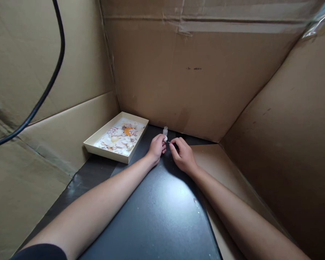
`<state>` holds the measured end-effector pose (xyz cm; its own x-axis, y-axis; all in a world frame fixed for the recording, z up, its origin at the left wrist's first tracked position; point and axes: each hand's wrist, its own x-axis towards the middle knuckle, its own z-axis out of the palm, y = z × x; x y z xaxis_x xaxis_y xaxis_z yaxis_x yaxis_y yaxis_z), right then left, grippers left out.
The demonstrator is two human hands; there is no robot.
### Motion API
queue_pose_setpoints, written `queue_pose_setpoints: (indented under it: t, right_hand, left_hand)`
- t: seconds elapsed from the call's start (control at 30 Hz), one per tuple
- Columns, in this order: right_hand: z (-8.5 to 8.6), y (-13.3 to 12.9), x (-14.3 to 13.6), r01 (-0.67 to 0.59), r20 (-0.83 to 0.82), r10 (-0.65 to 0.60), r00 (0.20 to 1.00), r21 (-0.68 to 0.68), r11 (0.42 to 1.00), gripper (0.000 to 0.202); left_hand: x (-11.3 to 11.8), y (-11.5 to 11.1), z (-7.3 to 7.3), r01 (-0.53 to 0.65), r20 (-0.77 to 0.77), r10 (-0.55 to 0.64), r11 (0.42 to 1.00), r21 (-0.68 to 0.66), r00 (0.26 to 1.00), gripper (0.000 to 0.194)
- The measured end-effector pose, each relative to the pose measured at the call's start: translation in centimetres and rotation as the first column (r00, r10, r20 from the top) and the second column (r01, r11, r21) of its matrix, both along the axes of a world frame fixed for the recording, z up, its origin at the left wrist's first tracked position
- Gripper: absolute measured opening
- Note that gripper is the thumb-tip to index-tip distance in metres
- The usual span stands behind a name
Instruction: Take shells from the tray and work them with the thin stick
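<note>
My left hand (157, 147) pinches a small white piece (165, 138) between its fingertips, with the other fingers curled in. Close beside it on the right, my right hand (182, 153) holds a thin, dark, stick-like tool (168, 142) whose tip points at the white piece. Just behind both hands stands a small clear glass bottle (165, 130), its lower part partly hidden. To the left, a cream tray (107, 154) holds many pale shells or shell-like pieces (121, 141) and an orange one (128, 131).
Cardboard walls (162, 72) enclose the dark table (157, 216) at the back and both sides. A black cable (60, 61) hangs at the upper left. A flat cardboard sheet (219, 166) lies under my right forearm.
</note>
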<state>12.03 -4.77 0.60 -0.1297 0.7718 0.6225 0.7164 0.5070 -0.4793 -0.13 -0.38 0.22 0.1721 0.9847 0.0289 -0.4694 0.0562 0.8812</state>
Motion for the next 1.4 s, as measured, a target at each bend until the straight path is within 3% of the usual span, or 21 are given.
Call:
queue_pose_setpoints:
  t: [0.1,0.23,0.5,0.63,0.8,1.03,1.2,1.4]
  right_hand:
    - [0.02,-0.01,-0.01,0.038,-0.006,-0.038,0.999,-0.003,0.999,0.015]
    - [-0.05,0.06,0.0,-0.027,-0.032,0.028,0.999,0.025,0.999,0.016]
    - [-0.07,0.07,0.01,-0.021,-0.006,0.021,1.0,-0.002,1.0,0.016]
    - [0.09,-0.11,0.0,0.029,0.004,-0.029,1.0,-0.008,1.0,0.015]
    - [0.26,-0.27,-0.11,-0.043,-0.04,0.045,0.998,0.051,0.998,0.016]
    - [0.04,-0.01,-0.07,-0.032,-0.048,0.035,0.998,0.059,0.998,0.018]
    - [-0.06,0.03,-0.04,0.011,-0.019,-0.011,1.0,0.015,1.0,0.018]
    - [-0.21,-0.05,-0.13,-0.032,0.03,0.033,0.999,-0.043,0.999,0.016]
  left_hand:
    - [0.01,-0.04,0.05,0.004,0.005,-0.004,1.0,-0.009,1.0,0.016]
    - [0.01,-0.08,0.09,-0.005,-0.002,0.005,1.0,-0.011,1.0,0.015]
    - [0.04,-0.01,0.01,-0.006,-0.013,0.006,1.0,-0.021,1.0,0.014]
    - [0.04,-0.04,0.04,-0.003,-0.016,0.003,1.0,-0.02,1.0,0.015]
    - [0.04,-0.08,0.06,-0.005,-0.014,0.005,1.0,-0.012,1.0,0.015]
    - [0.03,-0.06,0.02,0.013,-0.016,-0.013,1.0,-0.007,1.0,0.016]
    - [-0.03,-0.05,0.02,0.038,0.001,-0.038,0.999,-0.006,0.999,0.017]
    - [-0.08,-0.01,0.01,0.039,0.017,-0.039,0.999,-0.001,0.999,0.014]
